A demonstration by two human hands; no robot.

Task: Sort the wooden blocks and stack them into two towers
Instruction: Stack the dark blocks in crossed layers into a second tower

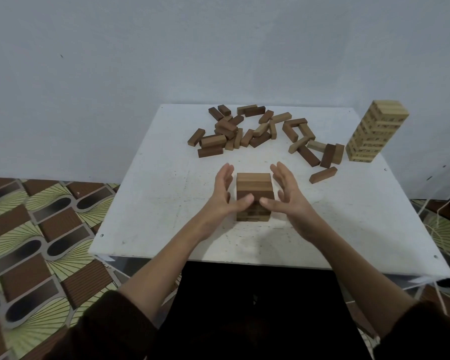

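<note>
A short tower of brown wooden blocks [254, 181] stands in the middle of the white table [166, 193]. My left hand [222, 193] is at its left side and my right hand [287, 194] at its right side, fingers straight, both thumbs touching the tower's near face. A pile of loose brown blocks [231, 131] lies at the back of the table, with more loose blocks [311, 146] to its right. A tall tower of light blocks [372, 131] stands at the back right corner.
A single loose block [322, 174] lies to the right of my right hand. The table stands against a pale wall. A patterned floor [37, 242] shows to the left. The table's near edge is just above my forearms.
</note>
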